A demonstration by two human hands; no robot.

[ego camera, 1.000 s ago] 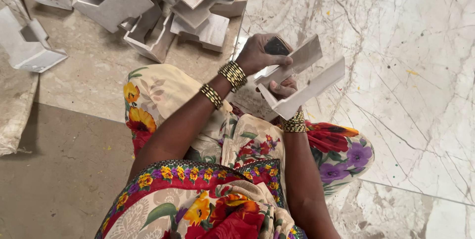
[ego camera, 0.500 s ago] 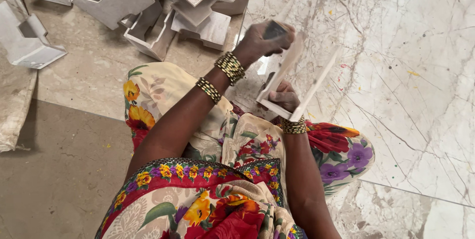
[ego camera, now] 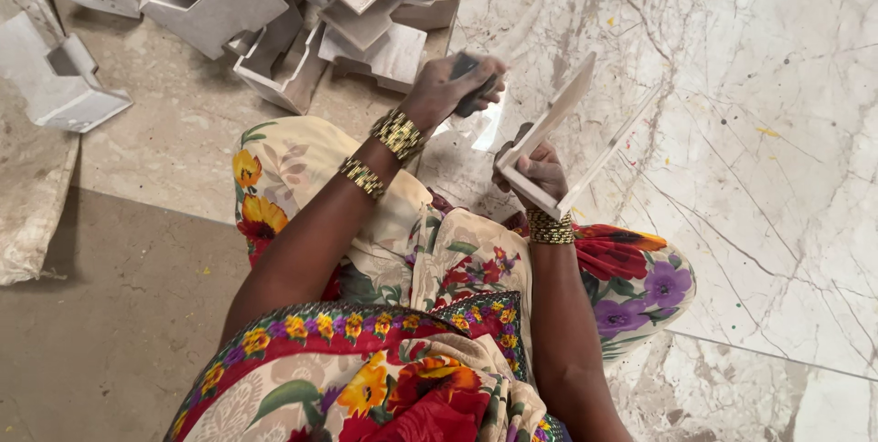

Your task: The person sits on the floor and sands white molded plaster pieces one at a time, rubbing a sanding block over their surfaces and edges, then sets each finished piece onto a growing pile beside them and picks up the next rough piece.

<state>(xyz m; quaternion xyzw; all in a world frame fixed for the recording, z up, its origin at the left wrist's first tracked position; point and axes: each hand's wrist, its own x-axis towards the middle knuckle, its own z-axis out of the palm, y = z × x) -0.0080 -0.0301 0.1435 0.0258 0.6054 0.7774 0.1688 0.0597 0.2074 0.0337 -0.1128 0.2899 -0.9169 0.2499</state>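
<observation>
My right hand grips a pale U-shaped stone piece by its lower corner, holding it up on edge over the marble floor. My left hand is closed around a small dark block, held just left of the piece and apart from it. Both wrists wear gold bangles. I sit on the floor in a flowered dress, knees spread below the hands.
A heap of similar pale cut stone pieces lies ahead at the top. Another such piece lies at the far left beside a sack. Glossy veined marble tiles cover the right side; dull beige flooring the left.
My right hand has turned the stone piece from lying flat to standing on edge. My left hand with the dark block has lifted off it and moved left and up.
</observation>
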